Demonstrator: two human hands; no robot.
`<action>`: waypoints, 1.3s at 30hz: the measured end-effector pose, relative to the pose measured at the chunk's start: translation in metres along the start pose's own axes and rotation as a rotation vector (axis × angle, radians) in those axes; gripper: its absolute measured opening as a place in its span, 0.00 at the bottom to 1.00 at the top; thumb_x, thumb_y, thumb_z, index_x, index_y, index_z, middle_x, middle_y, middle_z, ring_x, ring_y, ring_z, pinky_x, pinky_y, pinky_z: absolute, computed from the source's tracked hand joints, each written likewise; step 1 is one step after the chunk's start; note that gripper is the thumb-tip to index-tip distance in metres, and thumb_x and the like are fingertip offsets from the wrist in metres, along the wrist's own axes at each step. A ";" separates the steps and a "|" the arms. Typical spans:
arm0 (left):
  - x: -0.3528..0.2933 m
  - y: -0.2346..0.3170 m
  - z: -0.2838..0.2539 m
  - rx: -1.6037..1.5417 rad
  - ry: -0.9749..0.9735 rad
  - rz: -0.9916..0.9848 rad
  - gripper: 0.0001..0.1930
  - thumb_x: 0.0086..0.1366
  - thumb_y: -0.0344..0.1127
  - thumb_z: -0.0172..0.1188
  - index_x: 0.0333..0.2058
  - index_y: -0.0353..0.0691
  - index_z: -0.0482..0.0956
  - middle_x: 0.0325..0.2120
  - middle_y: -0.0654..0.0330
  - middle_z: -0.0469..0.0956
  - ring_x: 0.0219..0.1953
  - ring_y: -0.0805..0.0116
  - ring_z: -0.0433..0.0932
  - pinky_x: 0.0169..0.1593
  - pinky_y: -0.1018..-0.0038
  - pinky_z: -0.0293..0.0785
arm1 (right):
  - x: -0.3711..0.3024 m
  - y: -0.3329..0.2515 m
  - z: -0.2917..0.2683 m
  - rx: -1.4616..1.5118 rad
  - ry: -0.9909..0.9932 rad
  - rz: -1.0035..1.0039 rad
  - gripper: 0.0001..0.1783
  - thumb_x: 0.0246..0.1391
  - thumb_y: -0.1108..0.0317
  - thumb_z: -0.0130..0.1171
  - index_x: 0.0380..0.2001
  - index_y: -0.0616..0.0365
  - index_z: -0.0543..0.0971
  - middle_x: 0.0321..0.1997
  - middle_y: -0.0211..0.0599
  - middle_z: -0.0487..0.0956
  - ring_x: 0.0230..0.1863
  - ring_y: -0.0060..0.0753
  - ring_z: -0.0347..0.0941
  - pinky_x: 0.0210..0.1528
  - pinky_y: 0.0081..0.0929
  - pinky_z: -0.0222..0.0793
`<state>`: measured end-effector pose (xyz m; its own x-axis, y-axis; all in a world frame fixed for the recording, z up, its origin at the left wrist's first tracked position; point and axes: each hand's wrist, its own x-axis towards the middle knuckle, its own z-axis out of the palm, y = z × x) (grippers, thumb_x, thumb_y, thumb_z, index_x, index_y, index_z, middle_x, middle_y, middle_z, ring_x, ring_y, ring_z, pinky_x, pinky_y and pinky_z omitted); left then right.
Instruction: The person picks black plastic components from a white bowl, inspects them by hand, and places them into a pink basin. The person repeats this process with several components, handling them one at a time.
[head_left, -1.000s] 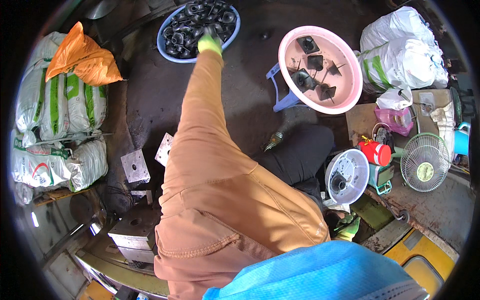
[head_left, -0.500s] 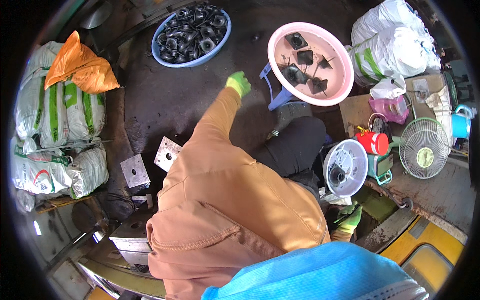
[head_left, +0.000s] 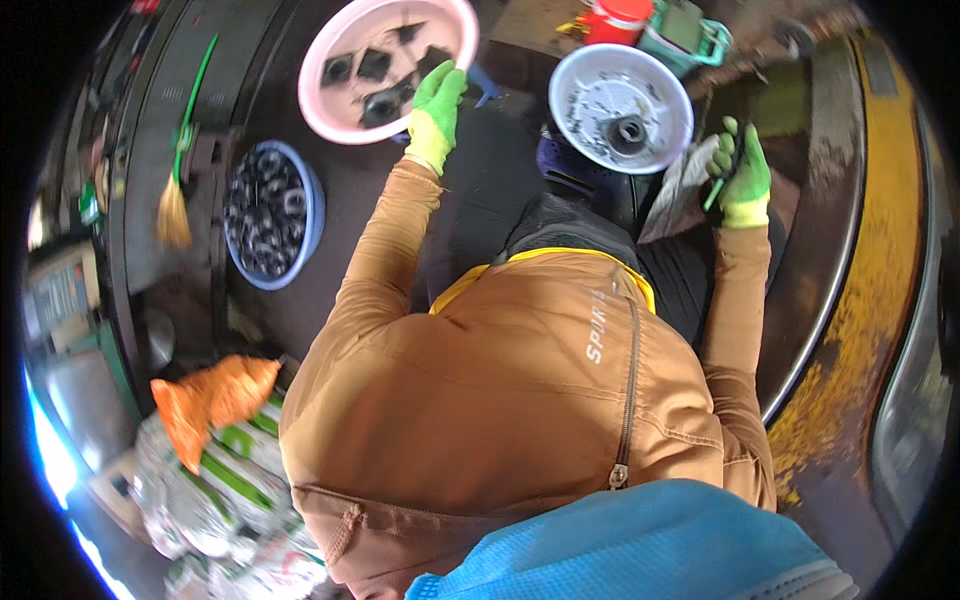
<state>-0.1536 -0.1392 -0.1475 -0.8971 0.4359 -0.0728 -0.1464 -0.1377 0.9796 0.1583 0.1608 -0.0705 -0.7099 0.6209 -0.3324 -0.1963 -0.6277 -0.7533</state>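
My left hand [head_left: 437, 112], in a green and yellow glove, reaches over the near rim of a pink basin [head_left: 312, 75]. Its fingers stretch out beside a black moulded part [head_left: 434, 60]; firm contact is not visible. Several other black parts [head_left: 375, 66], with square flanges, lie in that basin. On the right, my gloved right hand [head_left: 744, 175] is closed around a slim tool [head_left: 714, 194] with a green end and a dark section; its exact kind is unclear. Between my hands, a pale lavender basin [head_left: 570, 75] holds one round black part [head_left: 627, 132] and dark scraps.
A blue basin [head_left: 314, 215] heaped with black parts stands on the floor at left. Beyond it is a broom [head_left: 175, 205]. White sacks and an orange bag [head_left: 215, 400] lie lower left. A red jug [head_left: 617, 18] sits behind the lavender basin; a worn yellow machine edge [head_left: 885, 230] runs along the right.
The view has swung to the right. My left hand has gone from above the floor to the pink basin, its fist opened out. My right hand now shows fully, still gripping the slim tool.
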 end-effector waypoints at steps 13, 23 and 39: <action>0.002 -0.116 0.217 1.287 -0.934 0.055 0.36 0.46 0.53 0.69 0.54 0.46 0.74 0.49 0.48 0.76 0.52 0.50 0.75 0.56 0.63 0.68 | -0.003 0.001 -0.005 0.069 0.083 -0.091 0.22 0.64 0.49 0.48 0.43 0.59 0.76 0.23 0.25 0.72 0.19 0.20 0.63 0.23 0.20 0.58; -0.019 0.033 0.202 0.167 -0.691 0.585 0.29 0.48 0.33 0.72 0.50 0.35 0.75 0.43 0.57 0.77 0.46 0.69 0.76 0.52 0.72 0.71 | -0.007 0.044 0.031 -0.799 0.174 -0.447 0.11 0.60 0.64 0.53 0.41 0.58 0.76 0.30 0.31 0.77 0.29 0.23 0.72 0.34 0.24 0.69; -0.114 0.105 0.219 0.061 -0.717 0.476 0.29 0.46 0.30 0.74 0.48 0.36 0.74 0.46 0.57 0.77 0.48 0.67 0.76 0.52 0.72 0.72 | -0.051 0.040 0.072 -0.707 -0.274 -0.776 0.27 0.62 0.56 0.51 0.58 0.61 0.66 0.57 0.41 0.72 0.56 0.37 0.70 0.59 0.33 0.66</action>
<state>0.0246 -0.0085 0.0043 -0.3741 0.8030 0.4640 0.2199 -0.4093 0.8855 0.1385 0.0701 -0.0429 -0.7044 0.5505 0.4480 -0.2851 0.3585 -0.8889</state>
